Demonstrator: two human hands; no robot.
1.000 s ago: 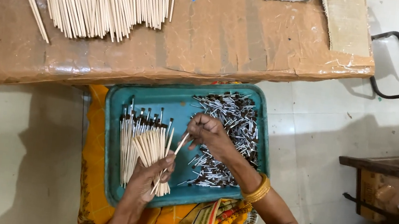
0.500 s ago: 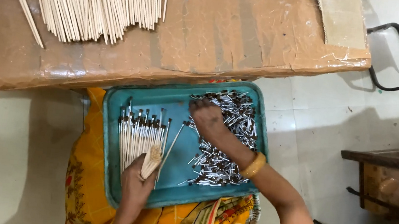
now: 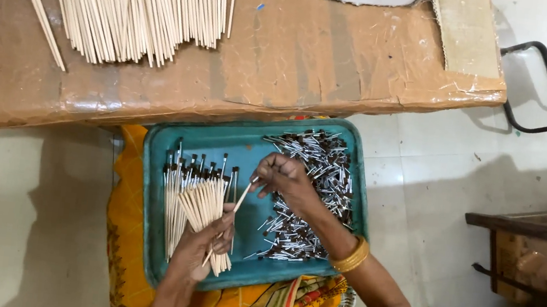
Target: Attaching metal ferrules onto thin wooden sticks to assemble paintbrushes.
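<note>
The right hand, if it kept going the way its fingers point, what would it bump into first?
Probably the thin wooden stick that the right hand is pinching, then the left hand. Depth is hard to judge.

Two hands are showing: the left hand (image 3: 196, 258) and the right hand (image 3: 288, 179). One teal tray (image 3: 148, 228) is sitting in the lap, and one tabletop (image 3: 298, 53) is lying above it. One gold bangle (image 3: 352, 255) is circling the right wrist. The wooden sticks (image 3: 132, 7), the finished brushes (image 3: 176, 190) and the loose metal-collared brush heads (image 3: 326, 173) are lying too many and too crowded to count.
</note>
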